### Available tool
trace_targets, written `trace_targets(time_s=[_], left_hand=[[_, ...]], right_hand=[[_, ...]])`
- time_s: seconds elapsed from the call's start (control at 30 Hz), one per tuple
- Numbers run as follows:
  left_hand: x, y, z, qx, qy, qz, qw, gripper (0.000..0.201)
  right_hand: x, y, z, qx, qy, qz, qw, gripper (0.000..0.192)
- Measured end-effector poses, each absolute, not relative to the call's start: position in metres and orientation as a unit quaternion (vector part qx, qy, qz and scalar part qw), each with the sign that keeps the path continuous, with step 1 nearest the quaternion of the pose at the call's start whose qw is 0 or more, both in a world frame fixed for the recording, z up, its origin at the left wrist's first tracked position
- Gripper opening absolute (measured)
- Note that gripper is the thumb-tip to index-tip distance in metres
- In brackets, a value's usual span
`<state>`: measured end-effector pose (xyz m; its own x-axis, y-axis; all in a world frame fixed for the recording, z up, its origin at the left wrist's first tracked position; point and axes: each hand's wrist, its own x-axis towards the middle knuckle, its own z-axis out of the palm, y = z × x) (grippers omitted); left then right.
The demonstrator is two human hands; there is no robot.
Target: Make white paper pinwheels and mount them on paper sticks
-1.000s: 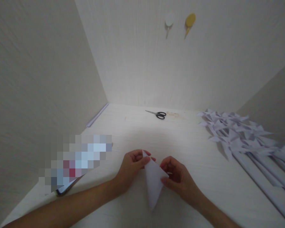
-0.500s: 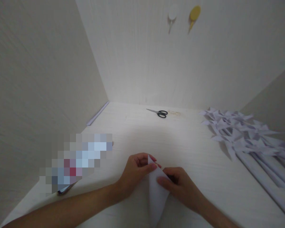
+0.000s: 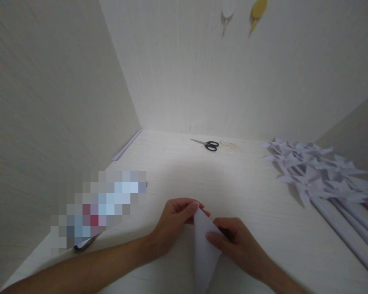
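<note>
The pale bench point(image 3: 233, 183) fills the lower part of the view, closed in by light walls at the back and on the left. Taking the folded white paper point(image 3: 205, 253) as the landmark: it lies on the bench at the near edge of the view, a long triangle with its narrow tip pointing toward the person.

Well to the right of the paper, and farther back, a heap of white paper pinwheels point(image 3: 309, 171) on rolled paper sticks spreads along the bench's right side. To the left of the paper sits a blurred-out patch with the dark edge of a flat thing point(image 3: 84, 243) showing beneath it.

The left hand point(image 3: 174, 222) comes in from the left and pinches the paper's upper corner between thumb and fingertips. The right hand point(image 3: 237, 245) rests just right of the paper, thumb pressed flat on its upper right edge, the other fingers curled beneath.

Far behind the paper, near the back wall, lie black-handled scissors point(image 3: 209, 144). High above the paper, two small hooks, one white point(image 3: 226, 12) and one yellow point(image 3: 256, 11), hang on the back wall.
</note>
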<state>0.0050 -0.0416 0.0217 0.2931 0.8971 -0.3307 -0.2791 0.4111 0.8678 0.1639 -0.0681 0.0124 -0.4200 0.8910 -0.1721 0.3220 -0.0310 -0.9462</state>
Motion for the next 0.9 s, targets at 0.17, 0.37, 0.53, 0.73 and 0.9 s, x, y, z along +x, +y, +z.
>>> trace_targets(time_s=[0.17, 0.37, 0.53, 0.73, 0.9], left_hand=[[0.0049, -0.0415, 0.0215, 0.358, 0.427, 0.411, 0.722, 0.021], [0.0056, -0.0423, 0.0238, 0.355, 0.432, 0.41, 0.72, 0.021], [0.0058, -0.042, 0.0233, 0.357, 0.436, 0.41, 0.717, 0.021], [0.0046, -0.0429, 0.0241, 0.349, 0.43, 0.409, 0.725, 0.018], [0.0057, -0.0465, 0.0235, 0.37, 0.429, 0.394, 0.724, 0.016]], right_hand=[[0.1645, -0.0682, 0.0117, -0.462, -0.64, 0.556, 0.259, 0.028], [0.1642, -0.0692, 0.0119, -0.458, -0.644, 0.556, 0.258, 0.028], [0.1639, -0.0687, 0.0123, -0.46, -0.659, 0.537, 0.255, 0.028], [0.1646, -0.0705, 0.0103, -0.455, -0.647, 0.553, 0.261, 0.024], [0.162, -0.0675, 0.0136, -0.445, -0.584, 0.622, 0.274, 0.031]])
